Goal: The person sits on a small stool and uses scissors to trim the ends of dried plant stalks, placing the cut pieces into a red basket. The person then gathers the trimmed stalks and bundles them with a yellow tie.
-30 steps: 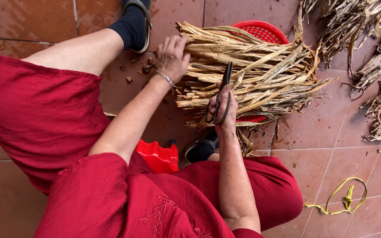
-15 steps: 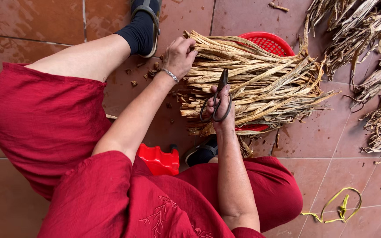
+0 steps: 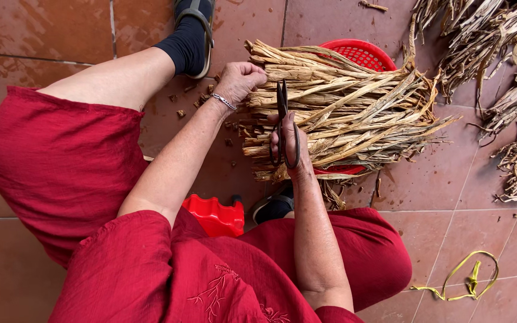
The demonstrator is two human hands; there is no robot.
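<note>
Left hand (image 3: 239,81) clenched on the cut ends of the dried stalks (image 3: 342,107), upper middle of frame. Right hand (image 3: 288,146) grasping black scissors (image 3: 282,122), blades shut, pointing up-frame across the bundle. Bundle lying long axis left to right, resting over a red basket (image 3: 363,54). Scissors just right of the left fist. Basket mostly hidden; right fingers partly covered by the handles.

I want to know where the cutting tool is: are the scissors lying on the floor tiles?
No, the dark metal scissors are held in the right hand against the bundle of dried tan stalks.
</note>
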